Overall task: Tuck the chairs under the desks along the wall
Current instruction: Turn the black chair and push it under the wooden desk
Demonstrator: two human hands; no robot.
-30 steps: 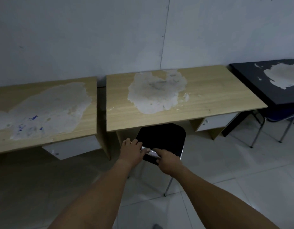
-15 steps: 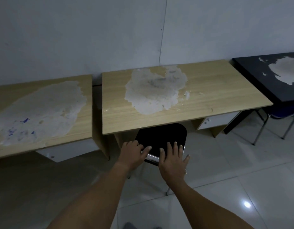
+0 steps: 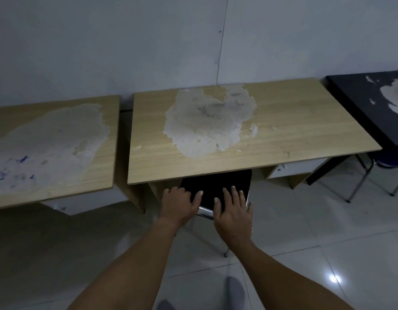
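A black chair (image 3: 218, 186) with a chrome frame stands partly under the middle wooden desk (image 3: 294, 130), whose top has a large worn pale patch. Only the rear part of the seat and one leg show. My left hand (image 3: 179, 205) rests on the seat's back left edge with the fingers curled loosely over it. Flat on the back right of the seat lies my right hand (image 3: 232, 211), its fingers spread.
A second worn wooden desk (image 3: 99, 175) stands to the left, with a narrow gap between. At the right is a black desk (image 3: 354, 104) with a blue metal-legged chair (image 3: 385, 162) under it. The wall (image 3: 148, 45) runs behind; the floor is pale glossy tile.
My right hand let go of the chrome rear bar and opened flat on the seat. The chair has slid further under the desk. My view moved closer.
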